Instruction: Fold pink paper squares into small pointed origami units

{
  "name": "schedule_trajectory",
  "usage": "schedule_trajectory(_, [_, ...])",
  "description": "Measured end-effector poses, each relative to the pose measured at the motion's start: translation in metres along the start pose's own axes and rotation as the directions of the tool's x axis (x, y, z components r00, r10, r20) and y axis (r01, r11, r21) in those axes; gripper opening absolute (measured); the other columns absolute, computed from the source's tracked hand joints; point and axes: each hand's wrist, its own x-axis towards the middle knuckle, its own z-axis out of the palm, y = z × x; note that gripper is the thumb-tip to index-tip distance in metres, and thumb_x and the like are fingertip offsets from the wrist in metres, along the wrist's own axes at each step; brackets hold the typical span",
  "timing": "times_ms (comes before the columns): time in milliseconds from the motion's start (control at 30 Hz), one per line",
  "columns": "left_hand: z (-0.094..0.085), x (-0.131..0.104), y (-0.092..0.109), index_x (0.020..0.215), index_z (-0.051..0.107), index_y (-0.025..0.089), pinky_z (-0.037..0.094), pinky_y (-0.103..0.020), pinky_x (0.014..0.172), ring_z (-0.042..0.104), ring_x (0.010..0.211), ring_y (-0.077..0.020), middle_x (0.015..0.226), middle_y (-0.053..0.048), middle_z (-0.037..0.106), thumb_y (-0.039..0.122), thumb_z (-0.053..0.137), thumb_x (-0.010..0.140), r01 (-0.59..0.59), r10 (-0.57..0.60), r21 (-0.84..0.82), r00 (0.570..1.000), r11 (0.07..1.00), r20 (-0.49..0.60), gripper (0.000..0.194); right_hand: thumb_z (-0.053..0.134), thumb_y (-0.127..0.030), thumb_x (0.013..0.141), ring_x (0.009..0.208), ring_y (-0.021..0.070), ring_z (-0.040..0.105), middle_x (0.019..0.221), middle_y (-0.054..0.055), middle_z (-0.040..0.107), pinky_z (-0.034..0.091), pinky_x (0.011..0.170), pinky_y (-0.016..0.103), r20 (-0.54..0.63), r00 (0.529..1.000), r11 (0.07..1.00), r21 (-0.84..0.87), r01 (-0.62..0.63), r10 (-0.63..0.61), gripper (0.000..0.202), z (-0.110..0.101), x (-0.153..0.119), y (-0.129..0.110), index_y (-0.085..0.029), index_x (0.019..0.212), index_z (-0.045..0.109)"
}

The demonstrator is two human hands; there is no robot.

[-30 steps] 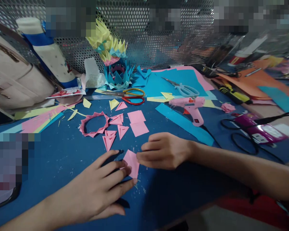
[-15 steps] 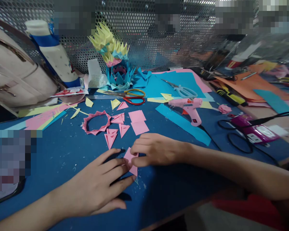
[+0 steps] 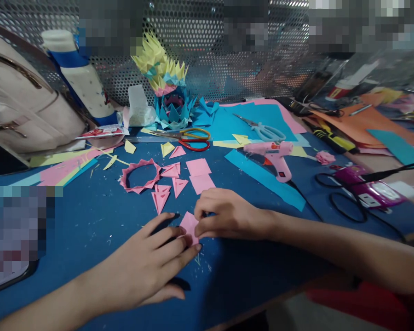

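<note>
A small pink paper piece [image 3: 189,224] lies on the blue table [image 3: 124,239] between my hands. My left hand [image 3: 155,262] rests with fingers spread, and its fingertips press on the paper's left and lower side. The fingers of my right hand [image 3: 227,214] are bent together and pinch the paper's right edge. Just beyond are pink squares [image 3: 202,183], folded pink triangles [image 3: 160,197] and a ring of pink folded pieces [image 3: 124,177].
Behind lie red-and-yellow scissors [image 3: 195,138], blue scissors [image 3: 267,132] and a pink glue gun [image 3: 278,156] with a black cord. A spiky paper model [image 3: 174,110], bottle [image 3: 86,87] and bag [image 3: 31,101] stand farther back. A phone [image 3: 14,243] is at left, a purple power strip [image 3: 369,186] at right.
The paper's lower right part, flat before, now looks folded or lifted at my right fingertips. My right hand has its fingers closer together. The whole view has shifted slightly.
</note>
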Motion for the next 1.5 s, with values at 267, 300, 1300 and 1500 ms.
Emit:
schedule_trajectory(267, [-0.003, 0.001, 0.000, 0.141, 0.051, 0.011, 0.011, -0.049, 0.121, 0.055, 0.114, -0.0249, 0.121, -0.007, 0.066, 0.052, 0.033, 0.106, 0.009, -0.009, -0.007, 1.000, 1.000, -0.011, 0.057, 0.042, -0.039, 0.105, 0.079, 0.0159, 0.050, 0.096, 0.003, 0.064, 0.038, 0.075, 0.031, -0.070, 0.993, 0.994, -0.063, 0.086, -0.090, 0.030, 0.002, -0.005, -0.001, -0.023, 0.102, 0.068])
schedule_trajectory(300, [-0.003, 0.001, 0.000, 0.142, 0.051, 0.011, 0.012, -0.050, 0.121, 0.055, 0.114, -0.0251, 0.122, -0.007, 0.066, 0.052, 0.033, 0.106, 0.009, -0.009, -0.007, 1.000, 1.000, -0.007, 0.057, 0.045, -0.038, 0.104, 0.079, 0.0164, 0.049, 0.095, 0.003, 0.064, 0.039, 0.077, 0.031, -0.033, 0.994, 0.992, -0.079, 0.103, -0.106, 0.028, 0.000, -0.006, -0.002, -0.023, 0.105, 0.068])
schedule_trajectory(1300, [0.004, 0.023, 0.009, 0.110, 0.068, 0.002, 0.054, -0.045, 0.098, 0.070, 0.096, -0.0265, 0.098, -0.017, 0.074, 0.006, 0.034, 0.101, -0.063, 0.108, 0.174, 0.960, 0.983, -0.259, 0.035, 0.052, -0.033, 0.102, 0.097, 0.0171, 0.057, 0.108, 0.007, 0.066, 0.046, 0.084, 0.030, -0.017, 1.000, 0.991, -0.131, 0.019, -0.022, 0.022, -0.002, -0.003, 0.006, -0.017, 0.110, 0.065])
schedule_trajectory(1500, [-0.004, 0.020, 0.003, 0.104, 0.068, 0.017, 0.056, -0.024, 0.089, 0.065, 0.102, -0.0151, 0.110, -0.007, 0.067, 0.011, 0.040, 0.104, 0.061, -0.104, -0.158, 0.954, 0.986, -0.280, 0.029, 0.051, -0.028, 0.101, 0.111, 0.0190, 0.055, 0.122, 0.010, 0.065, 0.044, 0.098, 0.034, -0.027, 0.994, 0.979, 0.181, -0.096, 0.102, 0.028, -0.007, -0.001, -0.004, -0.015, 0.124, 0.060])
